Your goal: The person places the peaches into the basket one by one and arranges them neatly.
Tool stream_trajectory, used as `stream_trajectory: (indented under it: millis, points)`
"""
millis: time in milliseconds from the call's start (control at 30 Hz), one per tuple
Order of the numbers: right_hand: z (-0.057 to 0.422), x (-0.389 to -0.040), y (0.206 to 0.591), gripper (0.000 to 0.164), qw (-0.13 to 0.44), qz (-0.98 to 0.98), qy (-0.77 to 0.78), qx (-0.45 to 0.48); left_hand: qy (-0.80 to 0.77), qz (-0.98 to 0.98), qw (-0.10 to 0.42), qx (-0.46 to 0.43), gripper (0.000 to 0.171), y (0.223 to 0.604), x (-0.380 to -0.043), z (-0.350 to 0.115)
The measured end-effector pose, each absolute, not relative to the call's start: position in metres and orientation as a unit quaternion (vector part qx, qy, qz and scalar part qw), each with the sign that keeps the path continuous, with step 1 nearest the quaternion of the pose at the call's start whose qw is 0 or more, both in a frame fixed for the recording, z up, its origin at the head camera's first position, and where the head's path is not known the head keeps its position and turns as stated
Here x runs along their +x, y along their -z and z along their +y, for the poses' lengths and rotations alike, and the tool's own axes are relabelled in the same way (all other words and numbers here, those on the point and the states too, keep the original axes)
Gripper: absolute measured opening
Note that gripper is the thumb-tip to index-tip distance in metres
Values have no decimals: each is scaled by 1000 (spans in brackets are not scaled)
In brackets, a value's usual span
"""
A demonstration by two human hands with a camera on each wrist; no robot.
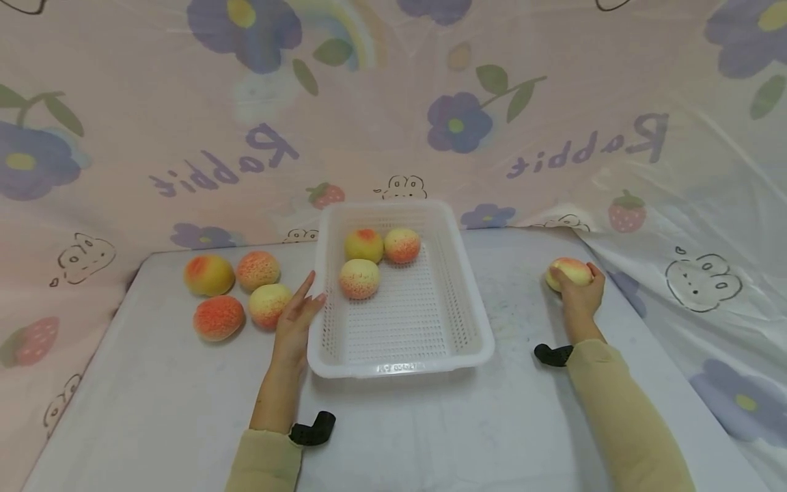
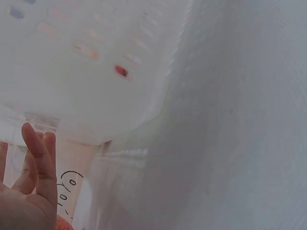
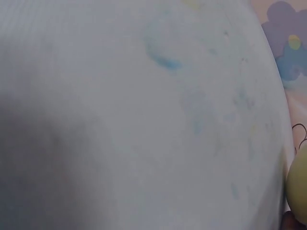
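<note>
My right hand (image 1: pixel 581 299) grips a pale yellow peach with a red blush (image 1: pixel 572 270) at the right of the table; whether it touches the table I cannot tell. Part of that peach (image 3: pixel 298 184) shows at the right edge of the right wrist view. Fairly straight fingers of my left hand (image 1: pixel 294 331) rest against the left side of a white plastic basket (image 1: pixel 399 338). Three peaches lie in the basket's far left part, one of them a yellow peach (image 1: pixel 363 247). The left wrist view shows the basket (image 2: pixel 72 91) close up beside my left hand (image 2: pixel 31 191).
Several more peaches, among them a red peach (image 1: pixel 218 318) and a yellow peach (image 1: pixel 210 275), lie left of the basket on the white table (image 1: pixel 154 403). A patterned curtain (image 1: pixel 369 130) hangs behind the table and along its sides.
</note>
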State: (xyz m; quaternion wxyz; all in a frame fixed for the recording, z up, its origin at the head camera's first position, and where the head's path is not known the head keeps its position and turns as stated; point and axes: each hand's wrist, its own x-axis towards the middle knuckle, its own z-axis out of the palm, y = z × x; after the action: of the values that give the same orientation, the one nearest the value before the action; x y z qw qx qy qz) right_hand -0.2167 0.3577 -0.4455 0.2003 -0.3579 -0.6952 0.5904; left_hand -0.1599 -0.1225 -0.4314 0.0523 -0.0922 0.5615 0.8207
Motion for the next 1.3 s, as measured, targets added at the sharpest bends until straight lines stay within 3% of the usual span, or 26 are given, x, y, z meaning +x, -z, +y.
stream_trajectory:
  millis: [1300]
  points:
    - [324,-217,420,75,196,-692,-633,-287,-819,562,58,-99,53,431,-160,-123]
